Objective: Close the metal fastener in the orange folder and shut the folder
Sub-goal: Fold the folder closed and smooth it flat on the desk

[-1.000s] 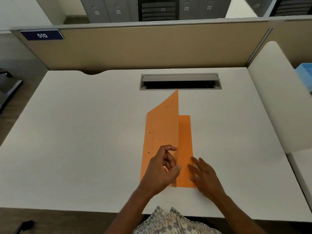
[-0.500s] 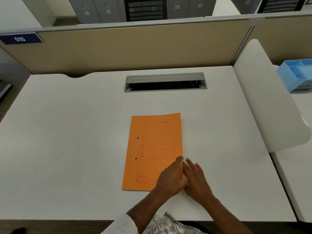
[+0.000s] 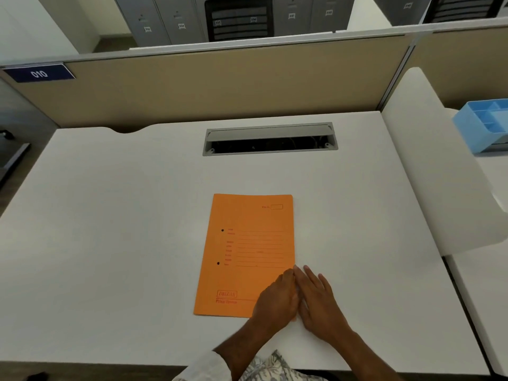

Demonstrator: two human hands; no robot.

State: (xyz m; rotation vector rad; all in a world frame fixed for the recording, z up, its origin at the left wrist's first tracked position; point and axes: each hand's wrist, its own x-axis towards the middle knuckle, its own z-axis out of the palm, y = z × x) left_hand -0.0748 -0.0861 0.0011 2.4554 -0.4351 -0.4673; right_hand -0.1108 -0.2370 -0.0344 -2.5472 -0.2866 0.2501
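The folder (image 3: 247, 254) lay shut and flat on the desk (image 3: 110, 229), its printed cover up, near the front edge and in line with the cable slot (image 3: 270, 138) behind it. Your left hand (image 3: 277, 298) rested palm down on its lower right corner, fingers flat, gripping nothing. Your right hand (image 3: 319, 301) lay flat and empty just beside it on the desk, touching the folder's right edge. A blue tray (image 3: 483, 127) sat far right.

Closed orange folder (image 3: 247, 254) flat on desk (image 3: 110, 243); hands (image 3: 298, 301) at corner
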